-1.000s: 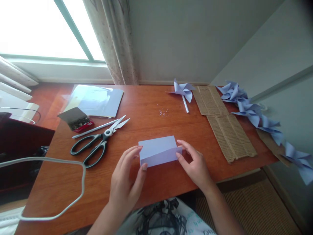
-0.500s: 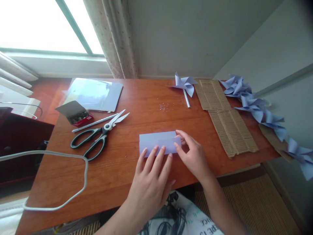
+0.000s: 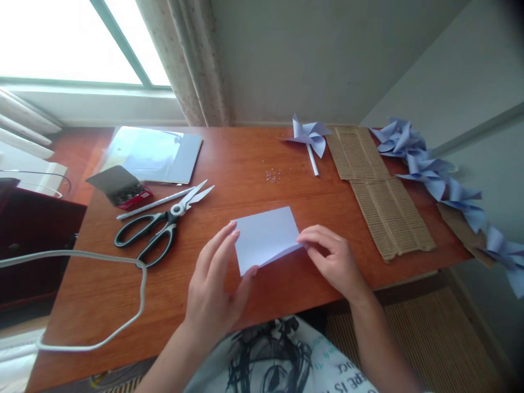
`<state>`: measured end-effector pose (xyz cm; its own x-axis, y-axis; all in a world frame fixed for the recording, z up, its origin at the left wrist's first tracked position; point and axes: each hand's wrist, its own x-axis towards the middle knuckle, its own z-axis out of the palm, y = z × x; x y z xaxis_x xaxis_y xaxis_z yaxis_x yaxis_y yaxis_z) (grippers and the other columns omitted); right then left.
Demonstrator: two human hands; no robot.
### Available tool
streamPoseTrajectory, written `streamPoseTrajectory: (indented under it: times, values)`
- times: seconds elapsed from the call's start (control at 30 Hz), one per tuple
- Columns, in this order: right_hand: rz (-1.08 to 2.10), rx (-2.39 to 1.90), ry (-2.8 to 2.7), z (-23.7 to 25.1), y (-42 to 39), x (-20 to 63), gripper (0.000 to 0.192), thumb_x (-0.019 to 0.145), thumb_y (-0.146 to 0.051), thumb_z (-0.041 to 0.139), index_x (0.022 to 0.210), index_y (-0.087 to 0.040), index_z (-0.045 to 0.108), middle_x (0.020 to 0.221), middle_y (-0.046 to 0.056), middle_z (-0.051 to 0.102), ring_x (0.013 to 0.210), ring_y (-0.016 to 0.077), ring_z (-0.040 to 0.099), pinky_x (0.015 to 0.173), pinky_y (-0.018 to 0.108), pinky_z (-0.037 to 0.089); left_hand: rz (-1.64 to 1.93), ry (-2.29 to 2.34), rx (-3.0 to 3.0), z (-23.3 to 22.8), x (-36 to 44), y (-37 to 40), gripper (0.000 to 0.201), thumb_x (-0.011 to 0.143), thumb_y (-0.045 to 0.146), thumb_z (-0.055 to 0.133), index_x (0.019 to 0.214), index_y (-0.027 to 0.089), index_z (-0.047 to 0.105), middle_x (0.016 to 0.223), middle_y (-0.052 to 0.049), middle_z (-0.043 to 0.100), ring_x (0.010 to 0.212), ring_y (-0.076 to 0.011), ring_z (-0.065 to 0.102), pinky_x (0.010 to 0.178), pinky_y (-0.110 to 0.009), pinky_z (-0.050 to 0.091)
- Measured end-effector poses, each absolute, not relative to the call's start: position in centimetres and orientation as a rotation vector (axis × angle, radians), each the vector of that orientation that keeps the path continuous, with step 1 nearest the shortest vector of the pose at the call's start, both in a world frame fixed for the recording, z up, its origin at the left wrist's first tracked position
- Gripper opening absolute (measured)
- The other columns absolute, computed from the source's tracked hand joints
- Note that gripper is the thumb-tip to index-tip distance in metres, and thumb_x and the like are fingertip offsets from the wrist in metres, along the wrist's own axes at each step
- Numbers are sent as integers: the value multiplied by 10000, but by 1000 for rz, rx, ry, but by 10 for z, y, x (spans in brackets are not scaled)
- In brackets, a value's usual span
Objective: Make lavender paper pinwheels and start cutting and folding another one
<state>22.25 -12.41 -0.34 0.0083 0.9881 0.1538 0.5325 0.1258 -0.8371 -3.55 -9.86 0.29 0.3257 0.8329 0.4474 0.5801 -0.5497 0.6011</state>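
A folded sheet of pale lilac paper (image 3: 267, 237) lies on the wooden table in front of me, slightly tilted, its near edge lifting a little. My right hand (image 3: 329, 256) pinches the right edge of this paper between thumb and fingers. At the left side, my left hand (image 3: 219, 284) is open, thumb and fingers spread around the paper's near left corner, fingertips touching or close to its edge. Black-handled scissors (image 3: 174, 213) lie partly opened to the left. Beyond the paper, tiny shiny bits (image 3: 276, 175) are scattered near a paper pinwheel (image 3: 310, 134) on a white stick.
An open red box (image 3: 130, 197) of small dark items sits by a rolled white stick (image 3: 153, 204). Behind them is a stack of sheets (image 3: 192, 158). Corrugated cardboard (image 3: 391, 213) and several pinwheels (image 3: 426, 169) line the right side. A white cable (image 3: 143, 300) loops at left.
The paper has gone from a narrow strip to a taller rectangle and is now tilted. My left hand has moved off its face to the left edge; my right hand has shifted slightly right.
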Motion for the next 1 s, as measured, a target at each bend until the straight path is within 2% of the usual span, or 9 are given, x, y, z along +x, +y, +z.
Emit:
streamPoseTrajectory:
  times: [0.07,0.13,0.27,0.47,0.57,0.67,0.8,0.93,1.0]
  values:
    - [738,-1500,-1638,-5,-126,227,276,891,-17,571,900,-244,727,974,21,730,950,172,698,874,297,542,968,1222,2312,-2,-42,-93,656,888,221,710,1480,155,435,1461,-176,572,1380,-288,532,1148,-450,454]
    - [719,-1504,-1643,-7,-127,230,272,882,-6,570,865,-238,713,982,25,736,960,176,701,881,306,542,809,1103,2470,-8,-47,-90,622,905,295,698,1466,181,455,1437,-150,606,1386,-302,526,1198,-505,375]
    - [695,-1521,-1622,-11,-129,234,257,880,-8,568,829,-233,682,1021,32,759,1020,188,719,932,331,543,615,880,2591,-13,-56,-88,676,938,506,616,1492,165,434,1507,-173,547,1442,-346,456,1248,-583,227]
    - [617,-1599,-1533,-11,-129,234,237,897,-43,552,839,-238,674,1046,39,773,1078,210,718,994,396,539,502,722,2614,-13,-56,-91,863,859,710,603,1491,144,450,1518,-190,535,1437,-357,463,1248,-548,250]
    - [580,-1609,-1500,-13,-128,234,227,892,-55,544,844,-238,670,1080,50,774,1129,225,707,1034,435,527,513,723,2647,-12,-50,-92,744,883,612,649,1449,150,504,1479,-176,580,1395,-346,515,1228,-556,298]
    - [609,-1594,-1436,-17,-129,234,212,890,-67,541,864,-236,665,1121,59,770,1165,233,698,1053,456,525,535,792,2654,-12,-45,-93,500,938,363,640,1383,148,564,1437,-154,623,1341,-315,572,1183,-539,383]
    - [685,-1564,-1359,-21,-130,234,202,894,-76,536,909,-233,660,1171,70,752,1160,232,700,1033,457,545,603,856,2633,-15,-45,-91,377,919,131,560,1293,149,613,1367,-122,678,1276,-272,620,1139,-508,443]
    - [553,-1594,-1494,-16,-128,232,201,893,-70,546,902,-231,666,1211,82,730,1176,237,677,1040,466,533,708,870,2615,-18,-49,-90,288,936,101,528,1189,167,649,1273,-94,728,1210,-239,654,1093,-461,484]
    - [448,-1603,-1616,-10,-128,231,233,890,-62,560,981,-239,680,1242,89,713,1215,248,648,1071,492,513,733,886,2607,-18,-49,-90,263,942,113,536,1167,178,654,1244,-81,741,1186,-233,664,1076,-452,491]
